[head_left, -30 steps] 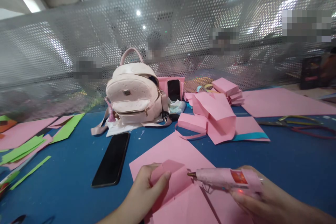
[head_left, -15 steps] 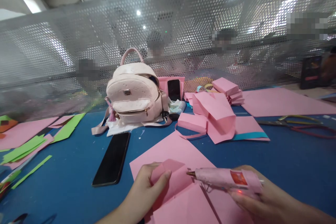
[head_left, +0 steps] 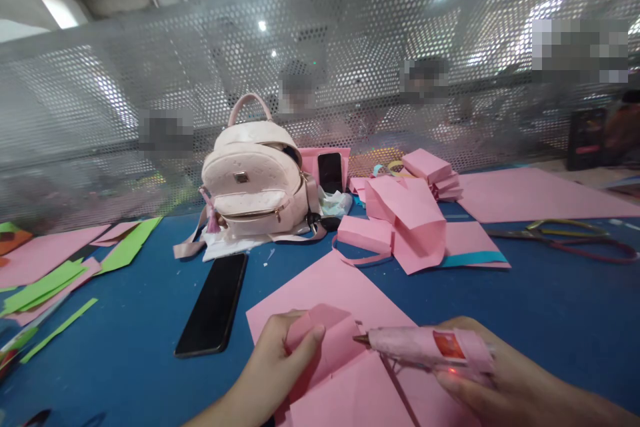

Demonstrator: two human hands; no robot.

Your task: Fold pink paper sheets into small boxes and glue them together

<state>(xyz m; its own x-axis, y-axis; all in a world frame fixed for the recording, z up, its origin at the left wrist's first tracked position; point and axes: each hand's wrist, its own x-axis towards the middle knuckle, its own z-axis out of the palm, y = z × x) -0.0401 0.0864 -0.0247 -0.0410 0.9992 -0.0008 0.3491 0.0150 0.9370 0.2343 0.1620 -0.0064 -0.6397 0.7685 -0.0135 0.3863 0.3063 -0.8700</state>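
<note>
**Hot-glue gun (head_left: 415, 345) pointing at folded pink paper (head_left: 335, 340)**

Nearest, on the table (head_left: 130, 347) in front of the backpack (head_left: 257, 180), the left hand (head_left: 273, 363) is pinching the folded pink paper, its grip clamping between thumb and fingers. To the right of that, the right hand (head_left: 515, 367) is gripping the hot-glue gun, fingers wrapping around it and a red light (head_left: 452, 371) glowing. The nozzle (head_left: 361, 339) is pointing left at the paper's edge; whether it is touching, I cannot tell. A large pink sheet (head_left: 320, 287) is lying underneath.

Just in front of the backpack, a black smartphone (head_left: 213, 303) is lying flat. Green paper strips (head_left: 45, 283) are lying to its left; scissors (head_left: 570, 233) are resting far to its right. Nearer on its right, a pink paper box (head_left: 365, 233) is sitting. Just right of the backpack, a second smartphone (head_left: 330, 171) is standing upright. Behind everything, a perforated screen (head_left: 225, 73) is rising.
</note>
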